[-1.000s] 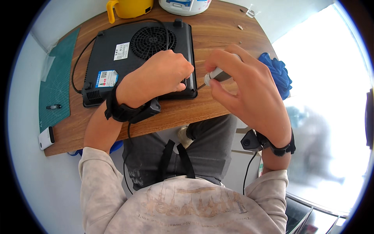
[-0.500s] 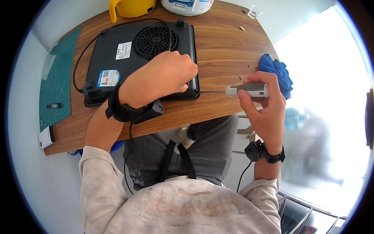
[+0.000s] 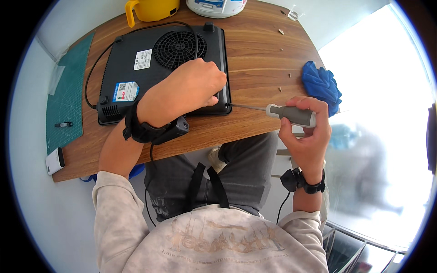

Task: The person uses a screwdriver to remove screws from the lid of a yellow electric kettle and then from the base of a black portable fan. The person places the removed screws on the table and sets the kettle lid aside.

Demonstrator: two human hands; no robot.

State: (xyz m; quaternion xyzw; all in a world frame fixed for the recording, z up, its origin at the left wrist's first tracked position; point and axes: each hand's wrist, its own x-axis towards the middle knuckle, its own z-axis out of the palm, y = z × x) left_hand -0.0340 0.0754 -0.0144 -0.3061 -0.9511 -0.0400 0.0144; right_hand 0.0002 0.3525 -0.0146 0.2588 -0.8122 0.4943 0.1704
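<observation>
A black induction cooker (image 3: 141, 41) lies upside down on the table, its round fan grille and labels facing up. Over its right part rests my left hand (image 3: 182, 88), curled closed with the thumb low near the front right corner; whatever is inside the fingers is hidden. My right hand (image 3: 307, 141) grips a grey and white screwdriver (image 3: 291, 113) by its handle, beyond the table's front edge. Its thin shaft points left, nearly level, and the tip meets the cooker's front right corner. I cannot tell whether a screw is there.
A wooden table (image 3: 255, 59) carries a blue cloth (image 3: 321, 84) on the right and small scraps. On the left are a green cutting mat (image 3: 68, 100) and a white box-shaped device (image 3: 54, 161). A yellow pot (image 3: 157, 10) and white appliance (image 3: 216, 8) stand at the back; the cooker's cord (image 3: 91, 79) loops around.
My right hand has shifted slightly down, and the screwdriver's handle now tilts lower than its tip. The left hand keeps its place on the cooker.
</observation>
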